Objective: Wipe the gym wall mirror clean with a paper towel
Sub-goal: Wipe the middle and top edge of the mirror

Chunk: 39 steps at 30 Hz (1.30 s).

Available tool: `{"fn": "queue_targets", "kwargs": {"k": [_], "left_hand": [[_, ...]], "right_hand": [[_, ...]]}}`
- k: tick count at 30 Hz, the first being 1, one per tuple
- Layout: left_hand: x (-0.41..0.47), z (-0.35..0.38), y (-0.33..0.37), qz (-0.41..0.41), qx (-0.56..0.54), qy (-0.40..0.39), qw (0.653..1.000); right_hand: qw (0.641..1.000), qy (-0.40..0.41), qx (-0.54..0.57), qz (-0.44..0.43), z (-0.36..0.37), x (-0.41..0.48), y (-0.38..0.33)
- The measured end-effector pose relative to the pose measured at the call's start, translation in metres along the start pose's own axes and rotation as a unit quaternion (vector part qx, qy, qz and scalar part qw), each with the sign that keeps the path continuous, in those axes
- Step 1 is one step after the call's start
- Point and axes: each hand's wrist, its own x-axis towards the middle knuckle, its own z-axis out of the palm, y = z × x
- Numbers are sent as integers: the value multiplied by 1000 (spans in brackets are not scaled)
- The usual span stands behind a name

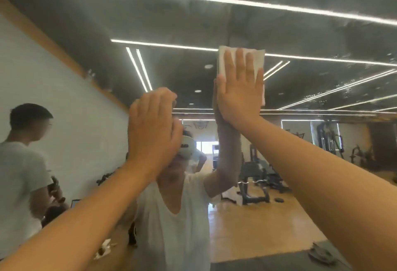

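1. White towel (256, 56), folded to a rectangle, lies flat on the mirror (311, 23). It sits high on the glass, right of centre in the view. Its top strip and right edge show past the fingers.
2. Right hand (240, 87): palm and straight, slightly spread fingers are pressed flat over the towel, pinning it to the glass. No curl, no pinch. The thumb side runs along the towel's left edge and meets its own reflection there.
3. Left hand (152, 126): raised lower than the right hand and to its left, well apart from the towel. Fingers are straight and close together, holding nothing. The fingertips are near the glass; whether they touch it cannot be told.
4. Both forearms are bare, reaching up from the lower corners of the view.
5. Droplets (348, 86) and faint smears speckle the glass at upper right, apart from the towel.
6. Reflected: a wearer in a white shirt (171, 227), mostly hidden behind the left hand; bright light strips (214, 0) on a dark ceiling; gym machines (255, 178) on a wood floor (257, 227) at right.
7. Second person (21, 163) stands at the left edge in a pale T-shirt, turned away. A dark item in their hand is too blurred to name.
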Motion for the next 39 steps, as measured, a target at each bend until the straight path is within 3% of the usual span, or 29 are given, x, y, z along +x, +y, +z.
{"fn": "queue_targets", "kwargs": {"k": [13, 27, 39], "left_hand": [[194, 42, 40, 33, 149, -10, 988], [195, 52, 27, 20, 102, -1, 995], [197, 53, 25, 28, 105, -2, 994]], "right_hand": [[998, -2, 13, -62, -8, 78, 12], [998, -27, -31, -56, -29, 211, 4], [997, -20, -29, -68, -31, 228, 6]]}}
